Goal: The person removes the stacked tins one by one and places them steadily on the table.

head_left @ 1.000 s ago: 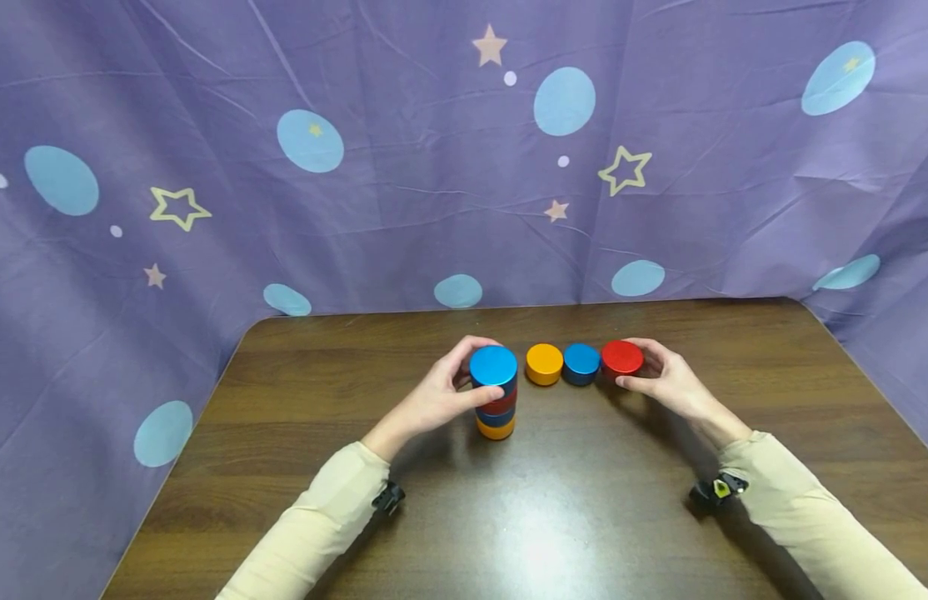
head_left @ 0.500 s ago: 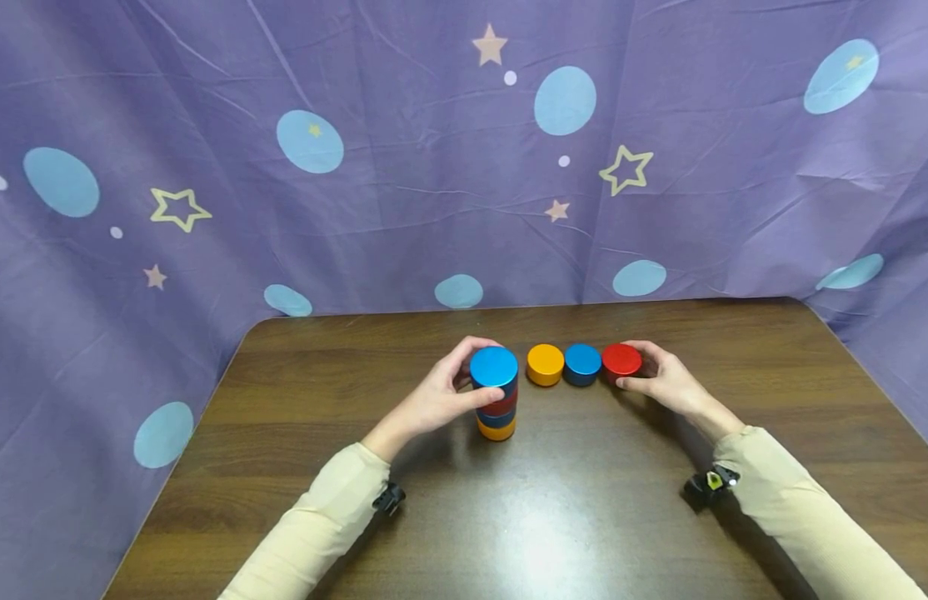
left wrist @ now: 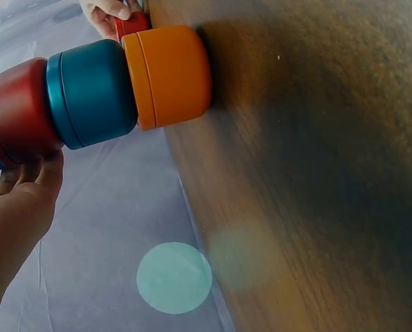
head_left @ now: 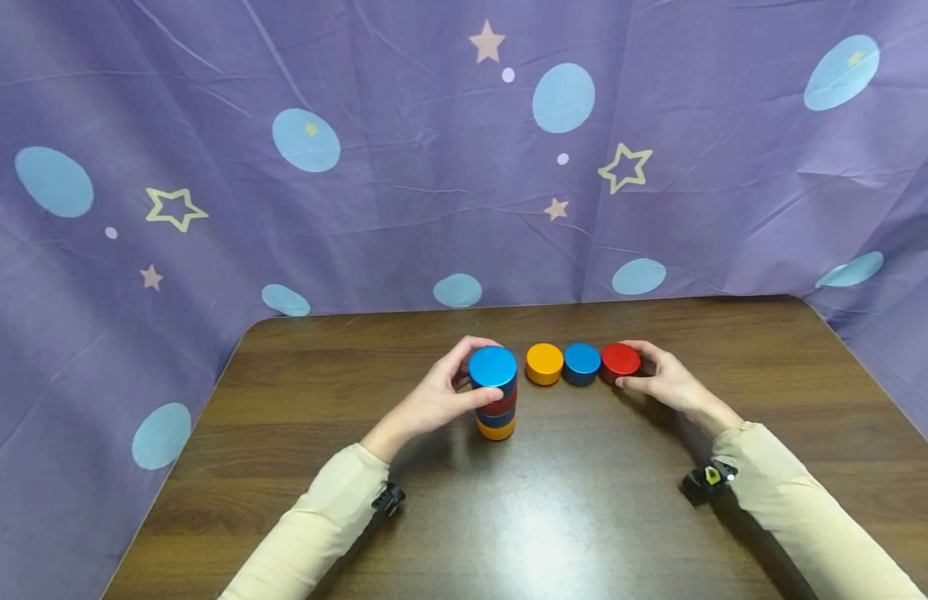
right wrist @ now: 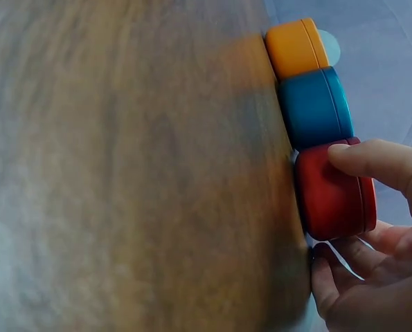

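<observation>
In the head view a stack of round lidded tins (head_left: 497,405) stands on the table: orange at the bottom, then blue, red and a blue one on top. My left hand (head_left: 443,390) grips the stack's upper part, thumb in front and fingers behind. The left wrist view shows the orange tin (left wrist: 172,77) lowest, the blue tin (left wrist: 93,93) above it, and fingertips against the red tin (left wrist: 27,111). At the right end of a short row, my right hand (head_left: 670,383) pinches another red tin (right wrist: 330,194) between thumb and fingers, right beside a blue tin (right wrist: 316,107).
An orange tin (head_left: 544,364) ends the row on the left, between the stack and the row's blue tin (head_left: 581,364). The brown wooden table (head_left: 344,367) reaches back to a purple curtain (head_left: 404,217) with stars and blue ovals.
My right hand has come down slightly with the red tin, which now sits level with the row beside the blue one. The left hand and the stack have stayed put.
</observation>
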Motion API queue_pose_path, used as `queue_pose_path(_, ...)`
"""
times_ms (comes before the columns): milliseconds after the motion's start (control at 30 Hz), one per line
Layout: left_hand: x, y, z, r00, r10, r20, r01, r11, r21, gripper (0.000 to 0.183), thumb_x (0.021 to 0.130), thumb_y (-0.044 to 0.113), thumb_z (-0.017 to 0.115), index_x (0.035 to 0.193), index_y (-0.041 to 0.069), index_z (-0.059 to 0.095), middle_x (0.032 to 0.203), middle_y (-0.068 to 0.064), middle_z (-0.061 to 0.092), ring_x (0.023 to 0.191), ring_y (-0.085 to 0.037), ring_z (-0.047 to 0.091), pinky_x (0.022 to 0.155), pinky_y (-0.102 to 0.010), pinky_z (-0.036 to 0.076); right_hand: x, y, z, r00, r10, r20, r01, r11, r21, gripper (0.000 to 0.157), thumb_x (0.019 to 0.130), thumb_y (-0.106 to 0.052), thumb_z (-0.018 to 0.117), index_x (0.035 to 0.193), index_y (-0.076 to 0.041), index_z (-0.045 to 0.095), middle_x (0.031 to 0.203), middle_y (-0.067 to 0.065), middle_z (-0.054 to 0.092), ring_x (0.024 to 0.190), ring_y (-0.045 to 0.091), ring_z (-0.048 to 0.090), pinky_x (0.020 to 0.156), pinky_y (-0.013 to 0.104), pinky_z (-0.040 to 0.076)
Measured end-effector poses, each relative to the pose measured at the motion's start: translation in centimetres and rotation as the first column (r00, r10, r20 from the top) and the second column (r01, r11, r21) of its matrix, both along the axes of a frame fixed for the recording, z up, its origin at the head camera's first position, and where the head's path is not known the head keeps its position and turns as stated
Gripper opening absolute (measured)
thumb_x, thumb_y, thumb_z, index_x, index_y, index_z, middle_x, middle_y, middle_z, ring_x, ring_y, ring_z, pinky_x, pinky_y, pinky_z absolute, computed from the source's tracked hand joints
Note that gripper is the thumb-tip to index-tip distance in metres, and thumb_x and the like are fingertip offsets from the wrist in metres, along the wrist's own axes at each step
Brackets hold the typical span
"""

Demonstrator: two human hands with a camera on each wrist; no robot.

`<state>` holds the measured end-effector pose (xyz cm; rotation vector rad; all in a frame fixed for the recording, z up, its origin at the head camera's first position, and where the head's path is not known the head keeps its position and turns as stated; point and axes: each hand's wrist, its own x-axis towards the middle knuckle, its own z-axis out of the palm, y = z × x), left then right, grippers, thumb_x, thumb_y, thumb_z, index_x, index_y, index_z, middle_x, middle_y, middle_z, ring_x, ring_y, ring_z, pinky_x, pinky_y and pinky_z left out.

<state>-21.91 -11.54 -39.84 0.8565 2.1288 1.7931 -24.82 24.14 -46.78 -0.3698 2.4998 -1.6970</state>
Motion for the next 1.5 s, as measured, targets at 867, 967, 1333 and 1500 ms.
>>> queue_pose_path(867, 0.0, 0.0, -0.1, 1.0, -0.004, -0.015, 0.005, 1.0, 0.007, 0.05, 0.087, 0.005, 0.072, 0.131, 0.005, 0.047, 0.122, -0.014, 0.055, 0.106, -0.026, 0.059, 0.097, -0.04, 0.045, -0.2, 0.1, 0.4, 0.999, 0.045, -0.021, -0.045, 0.999, -0.014, 0.067, 0.08, 0.006, 0.071, 0.137, 0.015, 0.036, 0.127, 0.034, 0.049, 0.104, 0.023, 0.058, 0.083, 0.015, 0.045)
queue_pose_path(967, 0.0, 0.0, -0.1, 1.0, -0.009, -0.012, 0.009, 1.0, 0.012, 0.051, 0.087, 0.005, 0.072, 0.131, 0.005, 0.046, 0.122, -0.014, 0.055, 0.105, -0.026, 0.059, 0.097, -0.039, 0.046, -0.2, 0.4, 0.8, 0.998, 0.042, -0.035, -0.042, 0.999, 0.019, 0.067, 0.081, 0.004, 0.071, 0.138, 0.015, 0.036, 0.132, 0.035, 0.046, 0.112, 0.038, 0.053, 0.089, 0.019, 0.043)
queue_pose_path(1333, 0.1, 0.1, -0.1, 0.999, 0.012, -0.033, -0.012, 1.0, -0.005, 0.052, 0.085, 0.0, 0.072, 0.131, 0.005, 0.047, 0.122, -0.013, 0.056, 0.104, -0.026, 0.059, 0.097, -0.041, 0.045, 0.5, 1.3, 3.2, 0.998, -0.012, -0.067, 0.01, 1.0, -0.028, 0.064, 0.085, 0.003, 0.068, 0.139, 0.01, 0.036, 0.136, 0.032, 0.042, 0.124, 0.029, 0.045, 0.106, 0.036, 0.035)
queue_pose_path(1500, 0.1, 0.2, -0.1, 0.999, 0.016, -0.032, -0.016, 1.0, -0.01, 0.053, 0.085, -0.005, 0.07, 0.132, 0.003, 0.047, 0.122, -0.015, 0.055, 0.104, -0.027, 0.059, 0.097, -0.042, 0.045, 1.0, 1.1, 4.1, 0.992, 0.01, -0.122, -0.01, 1.0, 0.005, 0.06, 0.085, 0.001, 0.07, 0.137, 0.008, 0.041, 0.135, 0.028, 0.046, 0.116, 0.002, 0.047, 0.103, 0.023, 0.037)
